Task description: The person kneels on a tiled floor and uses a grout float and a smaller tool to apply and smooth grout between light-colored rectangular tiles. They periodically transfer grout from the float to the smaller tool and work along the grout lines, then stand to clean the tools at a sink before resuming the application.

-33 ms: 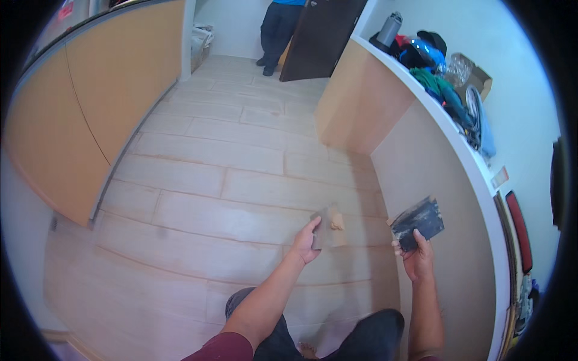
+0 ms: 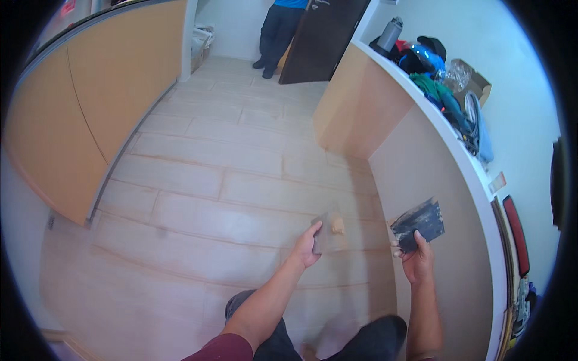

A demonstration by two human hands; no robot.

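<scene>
Fingers (image 2: pixel 316 228) of my left hand (image 2: pixel 307 248) grip a flat grey-brown piece (image 2: pixel 320 239); just right of them I see a tan lump (image 2: pixel 338 227), though from here I can't tell what it rests on. My right hand (image 2: pixel 418 265) has its fingers closed on a dark, smeared plate (image 2: pixel 428 220) reaching forward past the thumb (image 2: pixel 420 239). Pale floor (image 2: pixel 198 180) spreads ahead.

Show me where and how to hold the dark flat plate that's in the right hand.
Best, I'd say, near the lower edge of the dark flat plate, coming from below as the right hand does, thumb laid on the broad face. It is thin and flat enough to pinch, and the pale smears mostly mark its upper part.
</scene>
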